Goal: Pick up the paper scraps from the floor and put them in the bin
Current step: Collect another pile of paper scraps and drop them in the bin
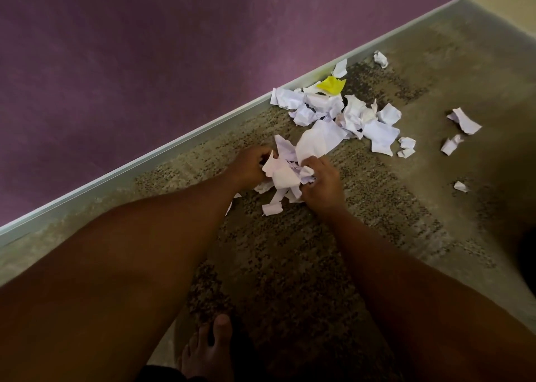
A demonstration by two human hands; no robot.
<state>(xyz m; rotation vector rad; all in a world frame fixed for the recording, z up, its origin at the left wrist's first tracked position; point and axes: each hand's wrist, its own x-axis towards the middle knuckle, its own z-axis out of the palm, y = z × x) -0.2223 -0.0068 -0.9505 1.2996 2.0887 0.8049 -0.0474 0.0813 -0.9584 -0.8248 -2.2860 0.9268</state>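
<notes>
- The left hand is curling its fingers round the left side of a bunch of white scraps, gripping it just above the floor.
- The right hand is clutching the right side of the same bunch, its fingers bent tightly into the crumpled paper.
- A few strips from the bunch are hanging down and touching the floor, and one loose white scrap is lying just below the hands.
- The main pile of paper scraps is sitting on the floor beyond the hands, with its far edge lying against the skirting board.
- A yellow scrap is resting at the far side of that pile, right beside the skirting board.
- Smaller white scraps are lying apart from the pile: one crumpled piece farther along the skirting board, and several scattered towards the right edge of the floor.
- A bare foot is standing on the floor at the near edge, between the two forearms.
- A purple wall is rising behind the skirting board.
- No bin is showing in the view.
</notes>
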